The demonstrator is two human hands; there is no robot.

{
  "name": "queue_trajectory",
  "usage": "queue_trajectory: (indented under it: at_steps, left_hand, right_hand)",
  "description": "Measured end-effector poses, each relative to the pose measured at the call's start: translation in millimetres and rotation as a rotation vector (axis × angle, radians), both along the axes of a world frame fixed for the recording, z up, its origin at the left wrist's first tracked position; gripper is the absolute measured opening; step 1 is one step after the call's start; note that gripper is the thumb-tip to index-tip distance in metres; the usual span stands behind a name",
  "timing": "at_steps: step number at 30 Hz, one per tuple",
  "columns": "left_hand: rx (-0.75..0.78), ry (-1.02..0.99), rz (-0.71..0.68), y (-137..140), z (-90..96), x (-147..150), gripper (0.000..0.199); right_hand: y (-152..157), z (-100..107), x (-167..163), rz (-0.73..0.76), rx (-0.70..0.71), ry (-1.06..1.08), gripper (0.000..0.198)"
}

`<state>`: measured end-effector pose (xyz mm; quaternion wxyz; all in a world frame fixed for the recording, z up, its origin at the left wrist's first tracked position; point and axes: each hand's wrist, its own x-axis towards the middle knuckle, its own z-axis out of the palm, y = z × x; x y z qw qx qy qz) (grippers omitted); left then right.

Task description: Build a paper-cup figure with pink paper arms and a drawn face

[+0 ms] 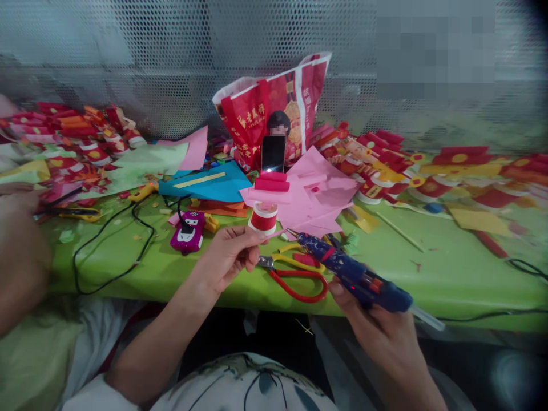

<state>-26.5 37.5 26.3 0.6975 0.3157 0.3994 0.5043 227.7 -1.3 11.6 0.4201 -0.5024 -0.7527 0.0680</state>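
My left hand (235,254) pinches a thin pink paper strip (278,233) between thumb and fingers. In my right hand (381,328) is a dark blue glue gun (357,273), a clear glue stick poking out of its back. Its nozzle points left, close to the strip's free end; whether they touch I cannot tell. Just behind my left fingers stands a small red and white paper cup (263,219) with rolled pink paper (272,185) above it. Scissors (299,279) with red and yellow handles lie below the glue gun's nozzle.
Pink paper sheets (319,194), a blue sheet (205,185) and a purple power adapter (188,231) with a black cable lie on the green table. A phone (273,153) leans on a red bag (252,114). Paper figures (381,165) crowd both sides. Another person's arm (21,251) is at left.
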Motion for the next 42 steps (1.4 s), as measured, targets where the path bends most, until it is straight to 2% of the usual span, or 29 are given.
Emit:
queue_trajectory:
  at_steps: [5, 12, 22, 27, 35, 42]
  left_hand:
    - [-0.017, 0.007, 0.007, 1, 2.7, 0, 0.021]
    - [-0.019, 0.014, 0.006, 0, 2.8, -1, 0.021]
    - [-0.010, 0.036, 0.005, 0, 4.2, -3, 0.023]
    - [-0.018, 0.016, 0.002, -1, 6.1, -3, 0.024]
    - [-0.041, 0.012, -0.006, -1, 5.4, -2, 0.023]
    - [-0.055, 0.018, -0.008, 0, 5.0, -3, 0.022]
  right_hand:
    - [-2, -6, 2, 0.008, 0.022, -0.020, 0.027]
    - [0, 3, -2, 0.021, 0.053, -0.008, 0.026]
    - [-1, 9, -2, -0.047, -0.054, 0.019, 0.033]
    - [-1, 4, 4, -0.109, -0.049, 0.063, 0.030]
    - [1, 9, 4, -0.072, -0.048, 0.106, 0.022]
    - [2, 5, 7, -0.147, -0.046, 0.108, 0.026]
